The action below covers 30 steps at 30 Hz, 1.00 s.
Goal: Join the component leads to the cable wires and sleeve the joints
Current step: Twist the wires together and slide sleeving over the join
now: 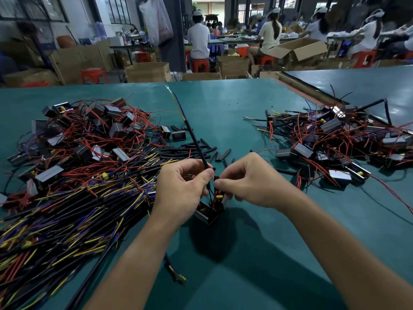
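Pinching one black cable (196, 144), the left hand (178, 191) holds it near centre; right hand (252, 182) pinches the leads (215, 196) of one open component (209, 215), yellow part (203, 206) inside, between two wire piles (78, 164).

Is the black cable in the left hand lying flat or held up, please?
Held up: pinched by the left hand, the black cable slants off the table.

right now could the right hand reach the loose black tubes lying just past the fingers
Probably yes. The black tubes lie on the table just beyond the right hand with nothing between. That hand is pinching a wire, though, so it must let go first.
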Available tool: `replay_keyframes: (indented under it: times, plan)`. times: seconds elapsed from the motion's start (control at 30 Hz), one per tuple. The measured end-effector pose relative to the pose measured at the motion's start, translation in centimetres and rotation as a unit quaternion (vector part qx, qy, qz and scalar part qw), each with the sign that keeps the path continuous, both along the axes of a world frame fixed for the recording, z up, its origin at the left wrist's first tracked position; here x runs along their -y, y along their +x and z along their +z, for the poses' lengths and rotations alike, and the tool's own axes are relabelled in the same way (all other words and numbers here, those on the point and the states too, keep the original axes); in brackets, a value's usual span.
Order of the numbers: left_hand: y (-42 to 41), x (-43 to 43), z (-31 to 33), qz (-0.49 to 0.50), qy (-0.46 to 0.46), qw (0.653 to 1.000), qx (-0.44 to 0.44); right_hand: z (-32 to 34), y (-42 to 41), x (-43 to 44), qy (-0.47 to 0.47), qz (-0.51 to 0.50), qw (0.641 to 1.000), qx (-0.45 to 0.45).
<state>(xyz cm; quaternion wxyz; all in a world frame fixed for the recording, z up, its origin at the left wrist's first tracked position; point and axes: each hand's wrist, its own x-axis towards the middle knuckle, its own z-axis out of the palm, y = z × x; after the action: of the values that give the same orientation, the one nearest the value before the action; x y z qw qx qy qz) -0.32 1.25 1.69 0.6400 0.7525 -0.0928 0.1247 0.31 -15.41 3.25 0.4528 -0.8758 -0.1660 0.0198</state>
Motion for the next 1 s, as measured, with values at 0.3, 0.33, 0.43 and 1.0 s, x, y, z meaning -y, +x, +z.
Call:
replay_keyframes:
  times: [0.3, 0.33, 0.43, 1.0]
  plan:
    - [-0.05, -0.14, 0.15, -0.001, -0.004, 1.000, -0.012, -0.32, 0.25, -0.18, 0.024, -0.002, 0.999, 0.021]
    - [-0.06, -0.23, 0.14, 0.000, -0.003, 1.000, -0.012, -0.38, 0.31, -0.20, 0.027, -0.003, 0.999, 0.026]
    - [0.04, -0.45, 0.20, 0.005, 0.000, 1.000, -0.007, -0.49, 0.44, -0.29, 0.039, -0.009, 0.998, 0.042]
    - [0.09, -0.33, -0.01, 0.017, 0.034, 0.999, -0.001, -0.14, -0.27, -0.43, -0.051, -0.047, 0.986, 0.153]
